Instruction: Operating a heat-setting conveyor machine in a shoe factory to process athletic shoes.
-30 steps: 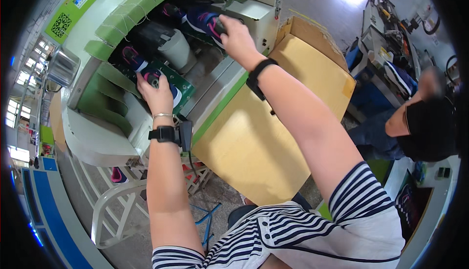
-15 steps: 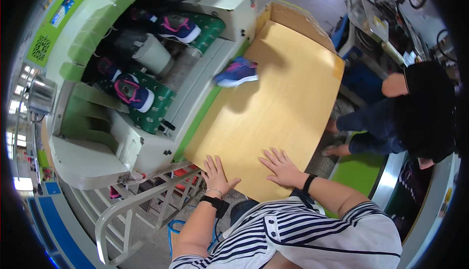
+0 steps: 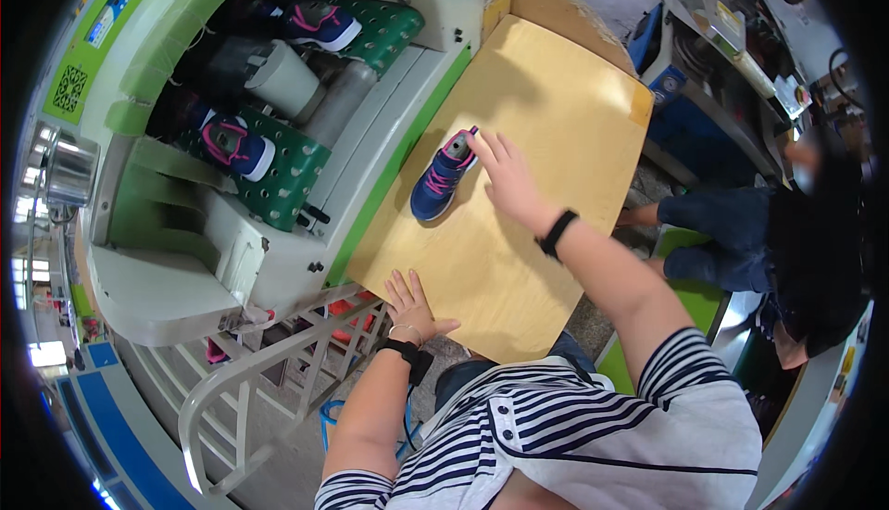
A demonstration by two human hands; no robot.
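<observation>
A navy sneaker (image 3: pixel 439 181) with pink laces stands on the tan wooden tabletop (image 3: pixel 556 130), toe toward me and a grey piece showing in its opening. My right hand (image 3: pixel 509 181) reaches to its heel with fingers stretched out; the fingertips are at the heel's edge, and I cannot tell whether they press on it. My left hand (image 3: pixel 412 309) lies open and flat at the near left edge of the tabletop, holding nothing.
On the left, a white and green machine holds matching sneakers (image 3: pixel 236 146) on a green perforated conveyor (image 3: pixel 278 172). A metal rail (image 3: pixel 245 371) stands below it. A cardboard border (image 3: pixel 565 33) lines the table's far end. At right another person (image 3: pixel 801 223) stands by a bench.
The sneaker, blurred near the machine's edge before, now stands nearer me with its toe turned my way. My right hand has moved from the near tabletop up to it. The sneakers on the conveyor have shifted.
</observation>
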